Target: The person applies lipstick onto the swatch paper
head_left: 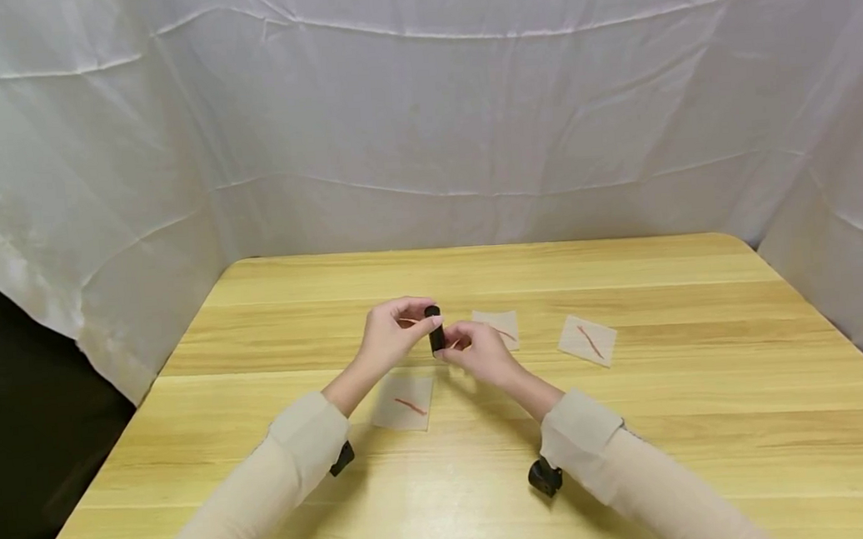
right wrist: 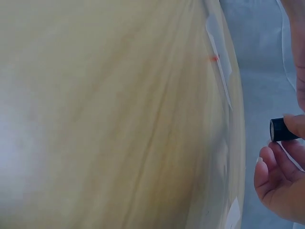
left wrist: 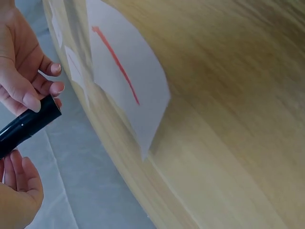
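Note:
A short black tube, a lipstick by its look, (head_left: 437, 332) stands nearly upright between the two hands above the table. My left hand (head_left: 393, 332) pinches its upper part, thumb on the near side. At the lower end, my right hand (head_left: 482, 351) holds it between thumb and fingertips. The left wrist view shows the black tube (left wrist: 29, 125) slanting between both hands. Only one round end of the tube (right wrist: 281, 130) shows in the right wrist view. Below the left hand lies a white paper square (head_left: 399, 404) with a red stroke.
Behind the right hand lies a second marked paper square (head_left: 504, 323), partly covered by it. A third marked square (head_left: 588, 340) lies farther right. The wooden table (head_left: 711, 392) reaches back to a pale cloth curtain (head_left: 467, 133). Black wrist cameras (head_left: 545, 477) hang under the sleeves.

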Action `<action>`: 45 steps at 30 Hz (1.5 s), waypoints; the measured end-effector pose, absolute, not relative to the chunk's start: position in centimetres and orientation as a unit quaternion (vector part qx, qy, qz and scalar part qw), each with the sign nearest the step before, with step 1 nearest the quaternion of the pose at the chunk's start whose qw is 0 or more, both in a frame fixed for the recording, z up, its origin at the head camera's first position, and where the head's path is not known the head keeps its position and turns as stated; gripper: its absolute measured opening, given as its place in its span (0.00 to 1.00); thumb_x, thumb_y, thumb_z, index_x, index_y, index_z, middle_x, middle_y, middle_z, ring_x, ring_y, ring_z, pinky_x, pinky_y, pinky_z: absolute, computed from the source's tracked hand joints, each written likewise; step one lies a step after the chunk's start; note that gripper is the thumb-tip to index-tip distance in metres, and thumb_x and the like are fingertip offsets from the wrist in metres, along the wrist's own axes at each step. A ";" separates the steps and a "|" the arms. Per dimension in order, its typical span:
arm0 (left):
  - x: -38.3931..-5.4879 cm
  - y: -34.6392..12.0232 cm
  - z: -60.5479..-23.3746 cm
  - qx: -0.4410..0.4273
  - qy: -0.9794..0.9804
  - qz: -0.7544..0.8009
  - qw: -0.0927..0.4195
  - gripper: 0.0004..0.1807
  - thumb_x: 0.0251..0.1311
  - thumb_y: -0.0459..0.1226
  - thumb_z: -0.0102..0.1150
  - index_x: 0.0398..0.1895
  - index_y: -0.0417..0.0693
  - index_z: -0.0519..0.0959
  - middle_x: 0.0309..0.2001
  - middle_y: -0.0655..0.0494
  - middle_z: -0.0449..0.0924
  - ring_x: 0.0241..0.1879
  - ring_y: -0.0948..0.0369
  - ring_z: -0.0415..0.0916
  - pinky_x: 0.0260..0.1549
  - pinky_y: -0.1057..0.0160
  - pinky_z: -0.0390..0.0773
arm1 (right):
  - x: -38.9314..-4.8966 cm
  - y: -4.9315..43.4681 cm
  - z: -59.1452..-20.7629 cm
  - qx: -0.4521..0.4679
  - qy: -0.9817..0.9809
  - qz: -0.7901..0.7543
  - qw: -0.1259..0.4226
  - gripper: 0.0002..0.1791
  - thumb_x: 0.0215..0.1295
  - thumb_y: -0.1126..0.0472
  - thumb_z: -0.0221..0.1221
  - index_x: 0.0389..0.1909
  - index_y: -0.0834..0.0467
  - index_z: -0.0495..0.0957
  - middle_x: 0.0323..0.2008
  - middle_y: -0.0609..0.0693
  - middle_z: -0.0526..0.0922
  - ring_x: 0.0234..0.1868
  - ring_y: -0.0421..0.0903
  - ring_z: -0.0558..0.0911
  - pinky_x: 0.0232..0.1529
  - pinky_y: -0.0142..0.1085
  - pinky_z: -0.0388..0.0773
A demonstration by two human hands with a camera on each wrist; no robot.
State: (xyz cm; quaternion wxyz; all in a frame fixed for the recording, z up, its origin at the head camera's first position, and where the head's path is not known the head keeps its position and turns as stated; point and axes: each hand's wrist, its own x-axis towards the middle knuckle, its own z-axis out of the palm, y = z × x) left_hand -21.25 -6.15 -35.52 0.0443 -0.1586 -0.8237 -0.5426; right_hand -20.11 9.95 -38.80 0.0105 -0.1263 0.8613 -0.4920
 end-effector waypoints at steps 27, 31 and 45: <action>-22.1 -6.4 -37.5 -0.139 -0.848 -0.511 0.023 0.13 0.53 0.33 0.64 0.43 0.38 0.81 0.40 0.44 0.83 0.39 0.52 0.80 0.39 0.61 0.81 | -22.1 8.5 -40.6 -0.100 0.887 -0.450 0.026 0.04 0.54 0.67 0.64 0.31 0.64 0.81 0.24 0.51 0.77 0.26 0.40 0.72 0.26 0.27 0.68; -22.1 -6.6 -37.6 -0.137 -0.851 -0.507 0.027 0.13 0.53 0.33 0.65 0.42 0.39 0.82 0.40 0.44 0.83 0.39 0.52 0.80 0.39 0.61 0.81 | -22.1 8.4 -40.6 -0.098 0.886 -0.452 0.032 0.05 0.54 0.68 0.64 0.32 0.64 0.81 0.23 0.51 0.77 0.24 0.40 0.71 0.24 0.27 0.67; -22.1 -6.4 -37.6 -0.139 -0.857 -0.496 0.029 0.14 0.52 0.32 0.65 0.43 0.38 0.81 0.40 0.44 0.83 0.39 0.52 0.81 0.37 0.62 0.81 | -22.1 8.3 -40.5 -0.085 0.886 -0.454 0.052 0.05 0.56 0.68 0.62 0.33 0.65 0.82 0.22 0.51 0.77 0.23 0.40 0.70 0.22 0.27 0.66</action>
